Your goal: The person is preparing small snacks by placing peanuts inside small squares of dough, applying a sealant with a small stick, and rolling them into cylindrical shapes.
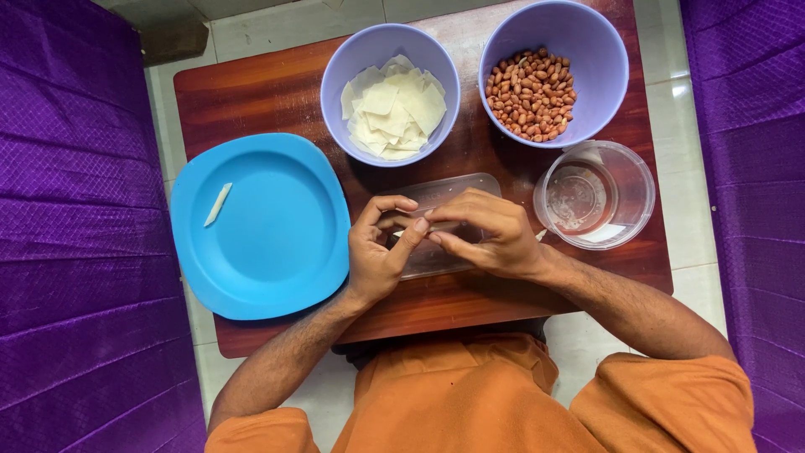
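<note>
2 hands meet over a clear plastic lid (436,226) on the wooden table (251,101): the left hand (381,252) and right hand (486,235) both pinch a small pale wrapper piece (408,231), probably dough. It looks thin, soft and easily torn, best held lightly by its edges.

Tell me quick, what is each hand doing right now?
Left hand: closed, pinching a small pale wrapper at its fingertips.
Right hand: closed, pinching the same wrapper from the other side.
</note>
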